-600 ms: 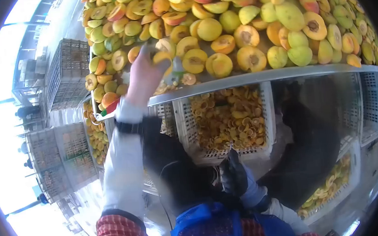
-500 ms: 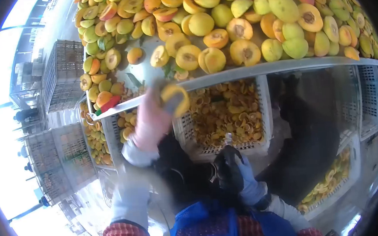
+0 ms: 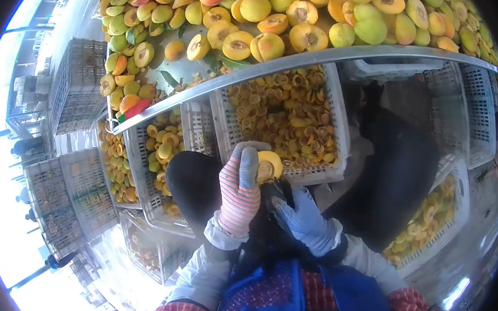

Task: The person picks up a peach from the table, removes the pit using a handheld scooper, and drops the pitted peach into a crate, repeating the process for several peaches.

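Low in the middle, my left hand (image 3: 241, 188), in a striped pink and grey glove, is closed on a yellow fruit half (image 3: 269, 167) whose cut face shows a hollow centre. Just right of it, my right hand (image 3: 305, 218), in a blue-grey glove, grips a dark tool (image 3: 277, 195), its tip close under the fruit half; the tool's shape is partly hidden. Beyond both hands stands a white crate (image 3: 340, 125) holding many brown-orange fruit scraps (image 3: 284, 117). Above it runs the metal edge of a table (image 3: 288, 63) heaped with halved fruit (image 3: 308, 37).
Left of my knees are crates of fruit halves (image 3: 166, 143). Another crate (image 3: 464, 209) with yellow-green pieces stands at the lower right. Stacked crates (image 3: 80, 87) are at the far left. A red object (image 3: 135, 109) lies at the table's left corner.
My left hand has come down from the table edge toward my right hand, with the fruit half in it. My right hand has risen slightly with the tool. The view has shifted.
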`<state>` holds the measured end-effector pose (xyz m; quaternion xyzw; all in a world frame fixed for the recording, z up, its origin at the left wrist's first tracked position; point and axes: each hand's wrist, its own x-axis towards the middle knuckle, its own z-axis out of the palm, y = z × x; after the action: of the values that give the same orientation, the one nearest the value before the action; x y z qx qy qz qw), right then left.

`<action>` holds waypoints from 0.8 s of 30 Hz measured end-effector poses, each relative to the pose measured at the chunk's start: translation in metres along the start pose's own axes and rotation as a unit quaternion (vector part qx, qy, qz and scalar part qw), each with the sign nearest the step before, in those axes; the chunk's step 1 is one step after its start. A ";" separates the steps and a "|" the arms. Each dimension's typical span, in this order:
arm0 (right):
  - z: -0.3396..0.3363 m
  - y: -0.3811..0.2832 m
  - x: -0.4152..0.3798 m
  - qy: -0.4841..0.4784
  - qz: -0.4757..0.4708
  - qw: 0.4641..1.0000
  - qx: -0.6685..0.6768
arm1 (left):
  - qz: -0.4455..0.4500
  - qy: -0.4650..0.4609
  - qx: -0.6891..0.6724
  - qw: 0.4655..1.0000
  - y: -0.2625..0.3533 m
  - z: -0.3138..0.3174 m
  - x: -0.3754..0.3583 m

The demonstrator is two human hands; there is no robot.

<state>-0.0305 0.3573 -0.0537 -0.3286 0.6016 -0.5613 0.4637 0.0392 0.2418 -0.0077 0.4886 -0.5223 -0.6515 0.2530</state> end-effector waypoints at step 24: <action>0.012 0.002 -0.030 -0.035 0.046 0.949 0.309 | 0.051 -0.069 0.065 0.994 0.001 0.000 -0.024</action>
<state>-0.0085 0.3811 -0.0491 -0.1610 0.3965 -0.6859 0.5886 0.0484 0.2616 0.0023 0.4309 -0.6037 -0.6346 0.2171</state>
